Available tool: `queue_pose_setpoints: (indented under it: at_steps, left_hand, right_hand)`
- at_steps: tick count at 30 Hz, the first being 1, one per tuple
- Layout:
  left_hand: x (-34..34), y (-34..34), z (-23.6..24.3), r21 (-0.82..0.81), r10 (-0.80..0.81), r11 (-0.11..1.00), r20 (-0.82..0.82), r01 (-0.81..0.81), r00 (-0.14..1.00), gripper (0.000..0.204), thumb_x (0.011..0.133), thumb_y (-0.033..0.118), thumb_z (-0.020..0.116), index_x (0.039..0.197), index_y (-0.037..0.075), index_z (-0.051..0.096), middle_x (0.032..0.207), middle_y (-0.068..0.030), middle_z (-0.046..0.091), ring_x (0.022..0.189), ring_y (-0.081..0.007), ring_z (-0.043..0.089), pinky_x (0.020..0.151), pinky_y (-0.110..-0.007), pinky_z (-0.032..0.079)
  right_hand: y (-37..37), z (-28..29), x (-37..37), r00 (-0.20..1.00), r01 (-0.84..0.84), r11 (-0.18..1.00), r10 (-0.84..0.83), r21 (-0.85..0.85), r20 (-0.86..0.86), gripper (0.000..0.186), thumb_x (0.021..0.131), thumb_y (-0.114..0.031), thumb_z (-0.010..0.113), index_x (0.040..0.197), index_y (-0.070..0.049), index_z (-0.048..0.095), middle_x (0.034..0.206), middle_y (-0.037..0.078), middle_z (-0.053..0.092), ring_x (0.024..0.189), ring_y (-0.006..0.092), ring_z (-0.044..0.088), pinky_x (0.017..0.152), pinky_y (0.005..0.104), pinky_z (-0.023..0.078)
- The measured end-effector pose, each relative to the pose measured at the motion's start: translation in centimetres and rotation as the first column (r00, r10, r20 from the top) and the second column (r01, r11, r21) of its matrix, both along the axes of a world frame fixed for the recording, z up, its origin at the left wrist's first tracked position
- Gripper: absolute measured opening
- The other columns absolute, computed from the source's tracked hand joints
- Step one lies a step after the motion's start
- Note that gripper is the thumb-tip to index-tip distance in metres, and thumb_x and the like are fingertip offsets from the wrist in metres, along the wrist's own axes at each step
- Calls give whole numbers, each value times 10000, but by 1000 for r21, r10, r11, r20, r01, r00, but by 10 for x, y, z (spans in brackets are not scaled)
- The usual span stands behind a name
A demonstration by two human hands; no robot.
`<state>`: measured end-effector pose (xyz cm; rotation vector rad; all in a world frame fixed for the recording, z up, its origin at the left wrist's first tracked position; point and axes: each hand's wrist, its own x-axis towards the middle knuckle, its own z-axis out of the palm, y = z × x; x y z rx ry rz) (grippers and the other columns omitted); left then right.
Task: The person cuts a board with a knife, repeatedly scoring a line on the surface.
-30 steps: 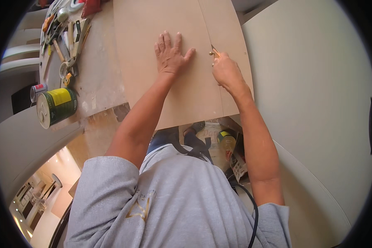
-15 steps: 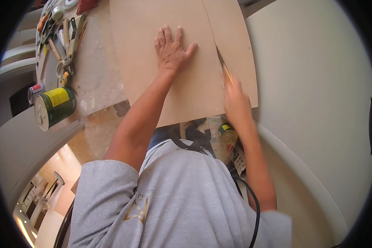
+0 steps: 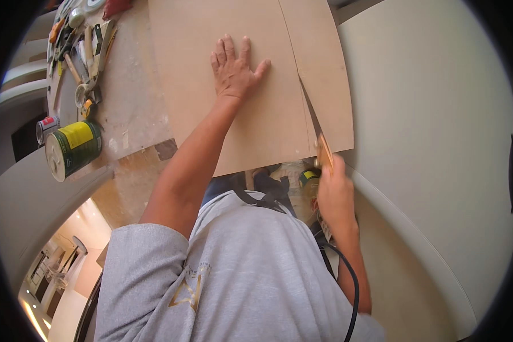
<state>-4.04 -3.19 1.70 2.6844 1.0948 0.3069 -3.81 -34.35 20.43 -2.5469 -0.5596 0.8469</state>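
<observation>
While the person leans over it, the worktop (image 3: 134, 114) carries the whole lot, dusty and paint-flecked, with its far edge cut off by the frame.

Brown board (image 3: 211, 85): large thin sheet, lying flat on the worktop and overhanging its near edge toward the person. A cut line runs from the far edge down to the near edge, dividing off a narrower strip (image 3: 325, 74) on the right.

Left hand (image 3: 233, 71): open, fingers spread, palm pressed flat on the board to the left of the cut line.

Right hand (image 3: 335, 196): closed around the handle of a knife (image 3: 319, 137), at the near edge of the board where the cut line ends; the thin blade lies along the line.

Green-and-yellow tin (image 3: 73, 149): on its side near the worktop's left edge, a small red-topped can (image 3: 47, 126) just beside it.

Hand tools (image 3: 82, 51): loose heap at the far left corner; individual kinds hard to tell.

Risks, as judged: the blade could slip off the line toward the body if pulled hard; the overhanging strip could sag or snap away as the cut finishes; the board could shift if the flat palm lifts.

Hidden: the blade tip, the grip inside the closed fingers, and a green tool with a black cord low behind the torso, mostly covered.
</observation>
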Motion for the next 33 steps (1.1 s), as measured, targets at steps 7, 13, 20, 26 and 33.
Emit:
queue_pose_setpoints:
  at_steps: [7, 13, 20, 26, 33]
  left_hand:
    - [24, -18, -1, -55, -38, 998, 9, 39, 999, 876, 974, 715, 559, 1673, 216, 387, 1761, -212, 232, 1650, -378, 142, 1329, -526, 95]
    - [-4, 0, -5, -8, 14, 1000, -11, -14, 1000, 889, 969, 732, 547, 1674, 214, 385, 1763, -216, 226, 1653, -373, 136, 1330, -525, 87]
    - [23, -14, 6, -26, -46, 999, 19, 47, 999, 898, 966, 742, 535, 1673, 209, 388, 1763, -219, 224, 1654, -374, 135, 1328, -531, 87]
    - [18, -12, -9, -46, -25, 999, 5, 25, 1000, 884, 969, 732, 534, 1672, 216, 390, 1765, -213, 224, 1650, -378, 153, 1327, -534, 96]
    - [6, -3, -1, -25, 1, 1000, 24, -1, 1000, 888, 967, 739, 537, 1670, 217, 393, 1759, -214, 241, 1648, -382, 154, 1327, -534, 100]
  right_hand:
    - [132, -70, 133, 985, -136, 990, 138, -31, 103, 264, 1064, -184, 498, 1173, 48, 562, 1003, 366, 706, 985, 553, 689, 834, 621, 546]
    - [4, 0, 8, 998, -38, 993, 34, 112, 44, 257, 1078, -188, 502, 1265, -12, 491, 926, 353, 690, 896, 577, 671, 764, 648, 511]
    - [83, -85, 90, 975, -113, 985, 85, 128, 207, 233, 1074, -174, 492, 1223, 4, 515, 913, 344, 706, 874, 563, 691, 766, 651, 537]
    - [102, -47, 109, 971, -215, 976, 213, 13, 107, 288, 1061, -166, 476, 1247, 44, 541, 942, 347, 708, 939, 551, 688, 805, 612, 554]
    - [-15, 1, -16, 1000, 17, 999, -17, 35, 23, 293, 1088, -178, 505, 1334, -24, 471, 933, 353, 693, 890, 571, 673, 770, 670, 519]
